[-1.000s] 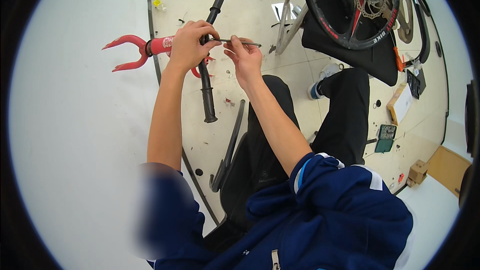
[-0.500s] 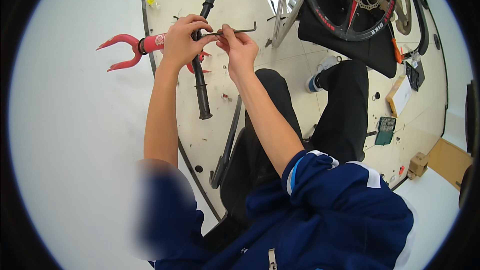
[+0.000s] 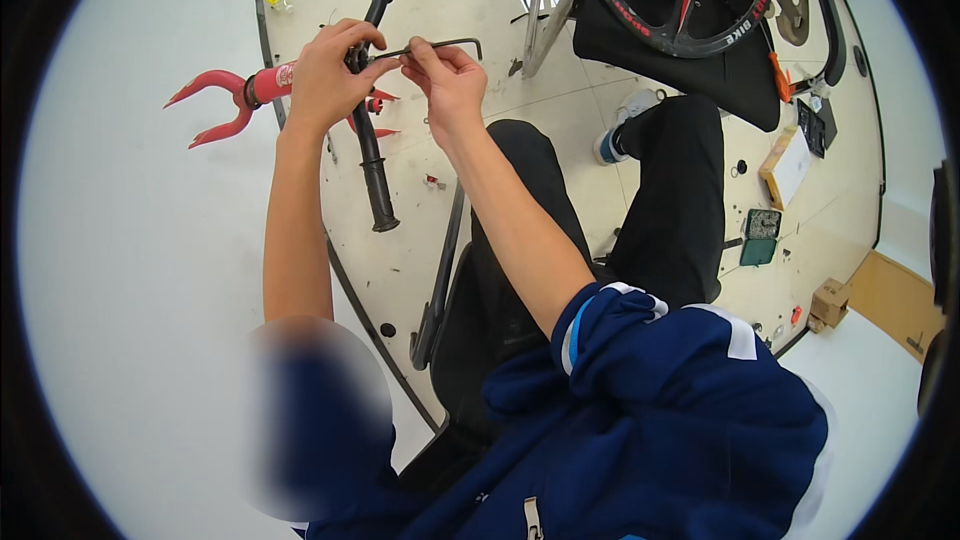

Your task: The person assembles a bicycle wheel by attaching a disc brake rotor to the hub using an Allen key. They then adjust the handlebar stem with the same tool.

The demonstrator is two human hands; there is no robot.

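Note:
My left hand (image 3: pixel 328 77) is closed around the middle of a black handlebar (image 3: pixel 371 155), at its clamp, where the fingers and thumb meet. A black L-shaped hex key (image 3: pixel 455 42) is pinched between the thumb and fingers of my right hand (image 3: pixel 450 90). Its long arm points at the clamp beside my left thumb, and its short bent end hangs downward on the right. Whether the tip sits in a bolt is hidden by my fingers. Behind my left hand lies a red bicycle frame part with a fork (image 3: pixel 228 108), joined to the bar's middle.
A black wheel with a disc rotor (image 3: pixel 690 0) rests on a black chair (image 3: pixel 640 35) at the upper right. On the floor to the right are an orange-handled tool (image 3: pixel 781 78), a green case (image 3: pixel 760 240) and a cardboard box (image 3: pixel 830 302). Small parts are scattered about.
The hex key has turned about its long arm: its short end pointed up and now points down. The whole view has shifted slightly, with everything appearing further left. Both hands keep their hold.

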